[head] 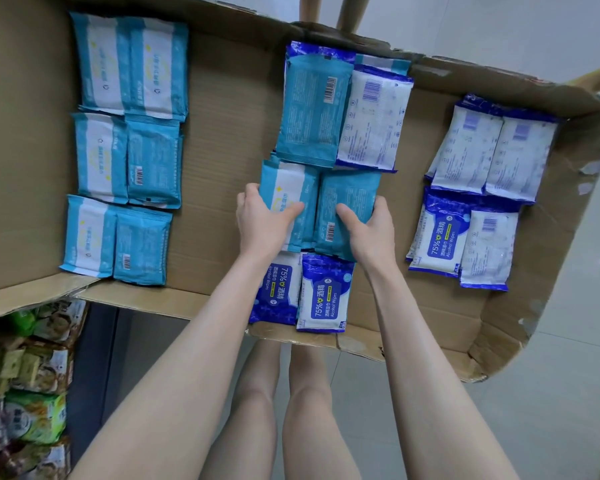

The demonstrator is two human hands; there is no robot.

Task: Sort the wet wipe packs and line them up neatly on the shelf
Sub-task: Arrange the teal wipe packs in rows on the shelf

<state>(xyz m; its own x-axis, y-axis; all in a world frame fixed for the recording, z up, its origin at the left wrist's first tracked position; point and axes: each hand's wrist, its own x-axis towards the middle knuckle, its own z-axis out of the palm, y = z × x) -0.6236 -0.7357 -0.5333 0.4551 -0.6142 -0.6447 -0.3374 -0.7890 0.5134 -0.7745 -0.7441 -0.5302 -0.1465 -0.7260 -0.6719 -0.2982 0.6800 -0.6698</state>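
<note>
Your cardboard tray (pixel 222 133) was matt brown corrugated board, ribbed lines showing, frayed and scuffed pale at its right corners. Teal wipe packs (pixel 101 64), left edge and middle: smooth plastic film that carried a soft sheen. Alcohol wipe packs (pixel 326 299), near edge and right side: glossier blue-and-white film, crinkled at the seals. Snack bags (pixel 35 417), below your near-left corner: shiny printed plastic. Floor (pixel 551 410): smooth pale tiles.

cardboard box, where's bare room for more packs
Widest bare cardboard lies between the left teal packs and the middle cluster; a narrower strip separates that from the right alcohol wipe packs. Crowded around the left hand and right hand.
</note>
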